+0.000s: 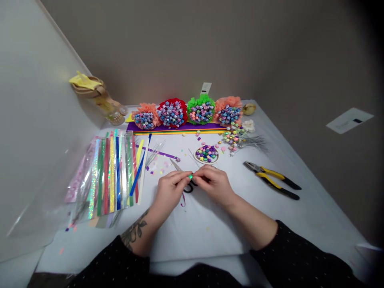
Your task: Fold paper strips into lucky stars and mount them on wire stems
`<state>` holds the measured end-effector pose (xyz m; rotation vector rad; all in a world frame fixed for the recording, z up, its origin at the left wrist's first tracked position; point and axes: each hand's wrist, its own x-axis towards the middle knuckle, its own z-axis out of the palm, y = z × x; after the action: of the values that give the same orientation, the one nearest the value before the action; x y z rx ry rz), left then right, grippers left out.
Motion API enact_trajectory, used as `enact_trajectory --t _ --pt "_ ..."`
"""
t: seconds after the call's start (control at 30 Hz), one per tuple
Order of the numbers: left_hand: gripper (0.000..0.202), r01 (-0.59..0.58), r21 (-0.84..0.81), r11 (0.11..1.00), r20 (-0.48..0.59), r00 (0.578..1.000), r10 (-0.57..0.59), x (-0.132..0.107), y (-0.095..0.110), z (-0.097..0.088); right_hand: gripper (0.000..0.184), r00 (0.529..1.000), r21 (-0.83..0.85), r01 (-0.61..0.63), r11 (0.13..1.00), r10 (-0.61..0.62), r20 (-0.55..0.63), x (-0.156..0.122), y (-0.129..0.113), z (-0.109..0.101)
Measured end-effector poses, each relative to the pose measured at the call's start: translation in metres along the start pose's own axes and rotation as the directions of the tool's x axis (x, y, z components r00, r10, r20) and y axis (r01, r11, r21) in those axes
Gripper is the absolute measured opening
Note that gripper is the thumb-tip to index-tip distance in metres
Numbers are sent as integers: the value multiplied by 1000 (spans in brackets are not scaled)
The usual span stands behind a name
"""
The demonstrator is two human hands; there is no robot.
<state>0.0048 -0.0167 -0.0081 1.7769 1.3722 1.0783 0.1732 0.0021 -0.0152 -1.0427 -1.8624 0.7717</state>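
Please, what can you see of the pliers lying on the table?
The pliers have a grey metal head and two handles, yellow near the head and black at the ends, seemingly rubber-coated. They lie flat on the white table, handles slightly spread, head pointing left, right of the right hand. No hand touches them.

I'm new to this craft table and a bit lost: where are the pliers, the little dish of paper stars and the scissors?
pliers (271, 173), head view, upper yellow handle.
dish of paper stars (206, 162), head view, its near rim.
scissors (175, 165), head view, the bare metal blade.
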Motion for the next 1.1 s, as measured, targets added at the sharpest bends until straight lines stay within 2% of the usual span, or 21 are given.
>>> enact_trajectory --t 0.47,0.77,1.1 --pt "17 -16 25 1000 -34 999 17 -1 3 1 13 995 -42 -11 999 7 -99 -3 -9 3" --pt "17 -53 22 998 -40 998 54 -3 2 2 12 997 -22 -4 1000 2 -77 -3 -9 4" --pt "20 -60 31 998 25 998 59 -4 1 0 13 994 -48 102 994 -104 -43 -3 -5 5"
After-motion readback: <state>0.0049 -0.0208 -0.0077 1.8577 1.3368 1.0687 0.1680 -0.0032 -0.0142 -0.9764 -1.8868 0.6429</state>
